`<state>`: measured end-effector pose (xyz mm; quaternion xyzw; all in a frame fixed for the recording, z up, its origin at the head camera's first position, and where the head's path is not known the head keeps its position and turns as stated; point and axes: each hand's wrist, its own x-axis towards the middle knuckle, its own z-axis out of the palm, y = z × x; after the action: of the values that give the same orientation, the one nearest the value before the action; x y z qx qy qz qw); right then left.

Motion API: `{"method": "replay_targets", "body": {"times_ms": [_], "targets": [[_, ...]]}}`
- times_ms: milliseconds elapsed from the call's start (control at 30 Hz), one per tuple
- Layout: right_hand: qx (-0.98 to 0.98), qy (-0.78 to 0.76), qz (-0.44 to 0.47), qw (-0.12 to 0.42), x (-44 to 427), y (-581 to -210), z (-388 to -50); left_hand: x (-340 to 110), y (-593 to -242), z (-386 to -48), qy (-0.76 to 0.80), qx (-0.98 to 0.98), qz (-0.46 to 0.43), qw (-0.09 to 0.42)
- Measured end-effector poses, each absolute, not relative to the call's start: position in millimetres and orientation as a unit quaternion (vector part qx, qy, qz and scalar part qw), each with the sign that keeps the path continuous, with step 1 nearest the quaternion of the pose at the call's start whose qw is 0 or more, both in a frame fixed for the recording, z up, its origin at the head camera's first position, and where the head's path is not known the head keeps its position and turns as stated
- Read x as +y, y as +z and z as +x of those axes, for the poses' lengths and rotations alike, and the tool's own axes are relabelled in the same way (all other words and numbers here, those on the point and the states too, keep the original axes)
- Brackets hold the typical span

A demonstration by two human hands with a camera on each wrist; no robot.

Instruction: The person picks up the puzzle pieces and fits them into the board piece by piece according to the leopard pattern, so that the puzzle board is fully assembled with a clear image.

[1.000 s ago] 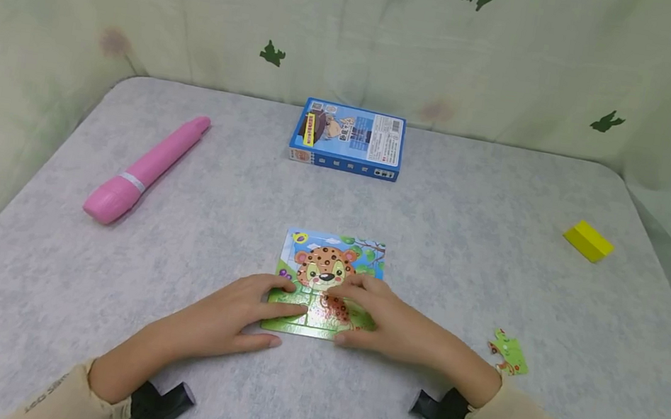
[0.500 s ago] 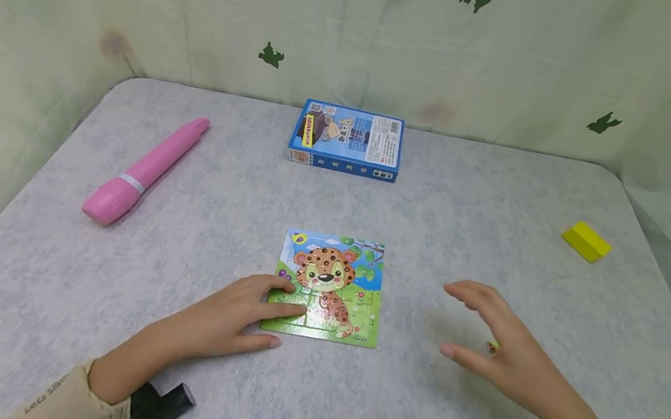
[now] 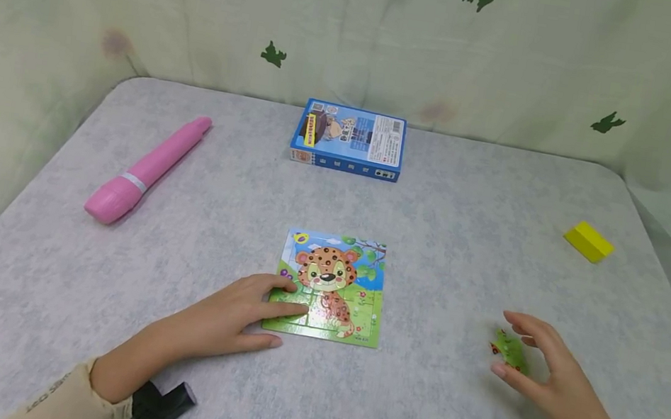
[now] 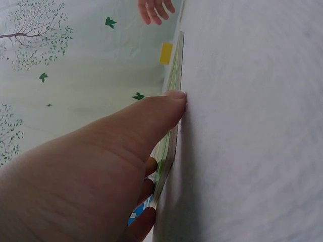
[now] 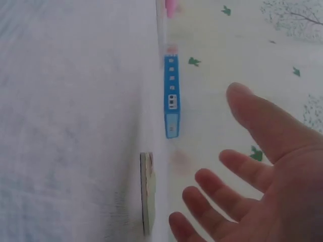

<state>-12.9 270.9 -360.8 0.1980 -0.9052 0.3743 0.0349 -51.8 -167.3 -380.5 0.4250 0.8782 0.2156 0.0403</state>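
A square jigsaw puzzle (image 3: 338, 256) showing a spotted leopard cub lies flat on the table. My left hand (image 3: 230, 316) rests on its lower left part with relaxed fingers. In the left wrist view the thumb (image 4: 171, 103) lies along the puzzle's near edge (image 4: 177, 65). To the right, my right hand (image 3: 550, 379) hovers with thumb and fingers apart over a green puzzle piece (image 3: 506, 346), partly covered by the hand. Seen from the right wrist, that piece (image 5: 147, 196) stays apart from the fingers, possibly lying on another piece.
A blue box (image 3: 348, 138) lies at the back centre of the table. At the left is a pink microphone-shaped object (image 3: 148, 170) with a white band. A yellow block (image 3: 588, 241) sits at the right. Printed cloth (image 3: 361, 27) hangs behind the table edge.
My right hand has left the puzzle's right side and moved right, over the loose green piece. The left hand has stayed on the puzzle.
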Motion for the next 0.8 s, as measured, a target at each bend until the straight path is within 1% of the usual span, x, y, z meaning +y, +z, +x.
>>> {"method": "replay_targets", "body": {"times_ms": [100, 367, 533, 800], "targets": [[-0.91, 0.369, 0.186, 0.006, 276.8, -365.6, -13.1, -166.8, -381.1, -52.3, 0.215, 0.879, 0.424, 0.042], [-0.924, 0.34, 0.173, -0.033, 294.0, -373.5, -11.3, -166.8, -381.1, -52.7, 0.217, 0.878, 0.425, 0.044], [-0.931, 0.316, 0.178, -0.035, 299.1, -374.2, -11.0, -166.9, -381.2, -52.8, 0.217, 0.877, 0.426, 0.039], [-0.955, 0.254, 0.145, -0.043, 294.0, -373.6, -12.8, -166.8, -381.1, -52.8, 0.22, 0.877, 0.424, 0.045]]}}
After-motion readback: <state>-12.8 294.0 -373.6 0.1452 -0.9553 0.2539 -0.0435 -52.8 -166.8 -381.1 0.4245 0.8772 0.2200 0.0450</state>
